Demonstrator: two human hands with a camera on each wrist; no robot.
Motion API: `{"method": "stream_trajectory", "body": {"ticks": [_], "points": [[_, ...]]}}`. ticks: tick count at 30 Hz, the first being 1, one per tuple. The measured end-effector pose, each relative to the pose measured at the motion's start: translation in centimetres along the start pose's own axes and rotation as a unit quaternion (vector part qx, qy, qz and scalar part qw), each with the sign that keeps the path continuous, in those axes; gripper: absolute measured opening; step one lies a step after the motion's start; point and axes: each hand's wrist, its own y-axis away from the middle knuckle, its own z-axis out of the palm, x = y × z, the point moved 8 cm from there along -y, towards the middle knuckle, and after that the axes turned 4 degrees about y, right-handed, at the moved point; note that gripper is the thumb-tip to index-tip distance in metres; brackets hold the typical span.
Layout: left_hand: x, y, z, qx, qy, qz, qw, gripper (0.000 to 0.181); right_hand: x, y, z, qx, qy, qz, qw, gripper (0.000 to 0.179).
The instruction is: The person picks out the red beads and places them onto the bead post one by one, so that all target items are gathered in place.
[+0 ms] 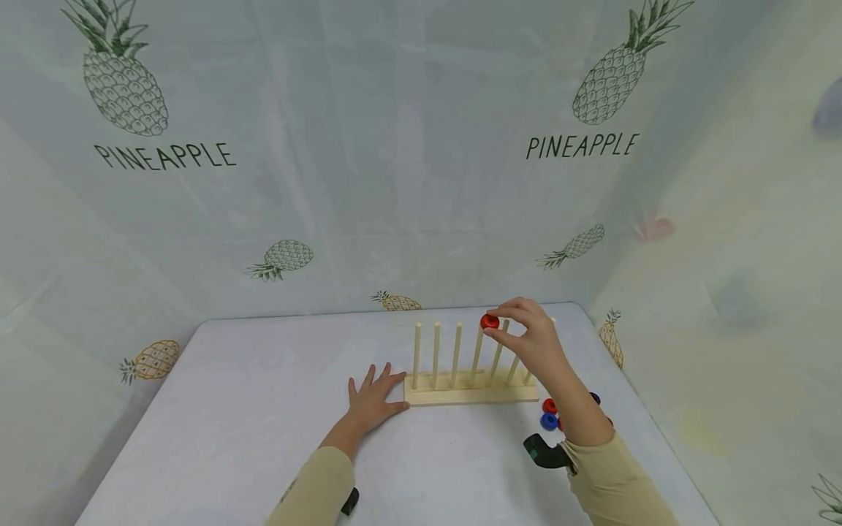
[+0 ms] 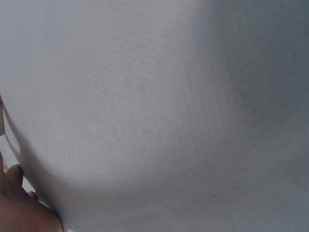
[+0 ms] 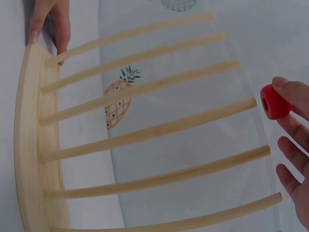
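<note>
My right grip (image 1: 531, 342) pinches the round red bead with a hole (image 3: 277, 102), its opening near the tip of a slim pale wooden peg (image 3: 149, 131); a bump there could knock the bead loose. My left grip (image 1: 373, 403) lies spread, touching the end of the long pale wooden base (image 1: 470, 396); pressing too lightly could let it slide on the white counter (image 1: 224, 424)

right fingers (image 1: 516, 314) pinch red bead (image 1: 488, 322) | left fingers (image 1: 395, 379) touch peg rack (image 1: 470, 396)
</note>
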Motion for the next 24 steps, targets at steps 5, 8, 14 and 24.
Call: {"method": "stream_trajectory", "body": {"ticks": [5, 8, 14, 24], "points": [[-0.13, -0.02, 0.11, 0.001, 0.004, 0.000, 1.0000, 0.065, 0.07, -0.25, 0.21, -0.010, 0.003, 0.027, 0.9996, 0.028], [-0.21, -0.07, 0.11, 0.004, 0.008, 0.004, 0.9999, 0.065, 0.13, -0.36, 0.29, -0.012, 0.006, 0.034, 0.9993, 0.027], [-0.51, -0.19, 0.43, 0.005, 0.018, 0.007, 0.9998, 0.067, 0.39, -0.41, 0.48, -0.016, 0.006, 0.040, 0.9991, 0.026], [-0.23, -0.08, 0.14, 0.003, 0.022, -0.004, 0.9998, 0.066, 0.62, -0.44, 0.58, -0.020, 0.010, 0.052, 0.9984, 0.028]]}}
